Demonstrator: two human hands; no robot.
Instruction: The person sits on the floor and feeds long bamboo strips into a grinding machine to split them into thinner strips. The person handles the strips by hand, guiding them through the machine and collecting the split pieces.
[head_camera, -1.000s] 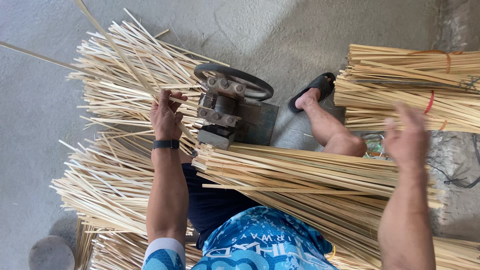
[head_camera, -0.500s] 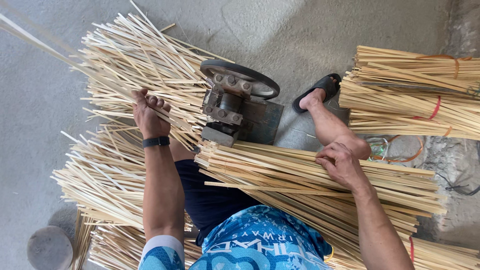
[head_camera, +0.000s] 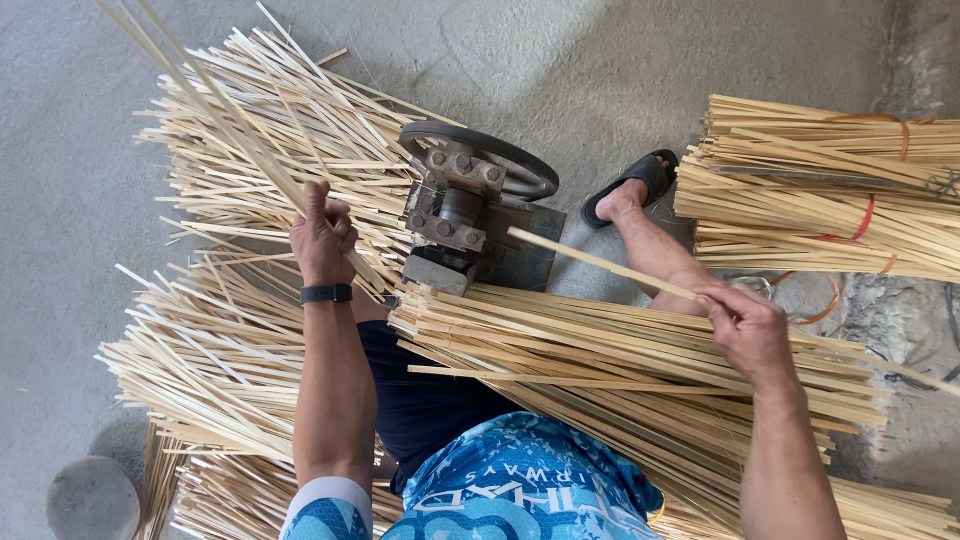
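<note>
bamboo strips fed through a small iron machine

bamboo, pale and split thin, fills the view from above. the right hand (head_camera: 750, 330) pinches a single strip (head_camera: 600, 263) between thumb and fingers; its long axis runs up and to the left, its far tip pointing at the iron machine (head_camera: 455, 215) with a dark wheel (head_camera: 490, 160). the left hand (head_camera: 322, 240), a black band on its wrist, is clenched around a few finer slivers (head_camera: 215, 125) that slant up to the top left corner. a thick stack of strips (head_camera: 620, 370) lies across the person's lap, lengthwise from the machine toward lower right. loose slivers spread in a heap (head_camera: 240, 200) on the concrete floor (head_camera: 70, 200). tied bundles (head_camera: 830, 190) rest at the right, beside a sandalled foot (head_camera: 630, 190).
</note>
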